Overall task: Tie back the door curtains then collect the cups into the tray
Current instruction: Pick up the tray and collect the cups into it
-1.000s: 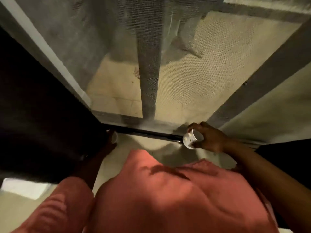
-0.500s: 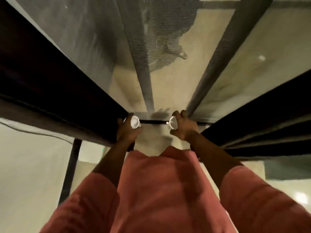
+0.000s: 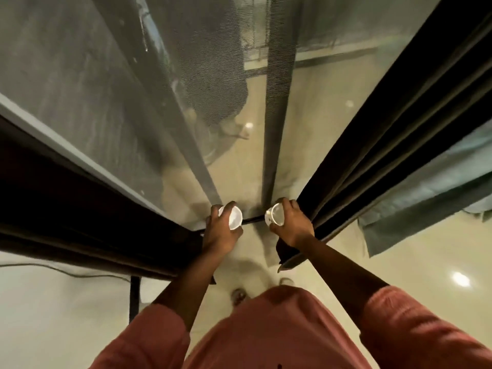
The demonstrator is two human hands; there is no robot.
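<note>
My left hand [image 3: 219,231] grips a white cup [image 3: 234,218], held on its side with the mouth facing inward. My right hand [image 3: 292,226] grips a second white cup [image 3: 274,218], also tipped sideways toward the middle. Both hands are held out in front of me, just above the sliding door's floor track [image 3: 251,219]. A dark curtain [image 3: 66,209] hangs along the left side of the doorway. Another dark pleated curtain [image 3: 386,145] hangs on the right. No tray is in view.
A mesh screen door [image 3: 159,89] with a dark upright frame bar [image 3: 274,129] fills the view ahead. Pale glossy tiles [image 3: 53,315] cover the floor. A grey-green cloth [image 3: 426,193] hangs at the right behind the curtain. My feet show below.
I have risen from a crouch at the door track. Both hands lifted a cup each from the floor and now hold them higher, farther from the track.
</note>
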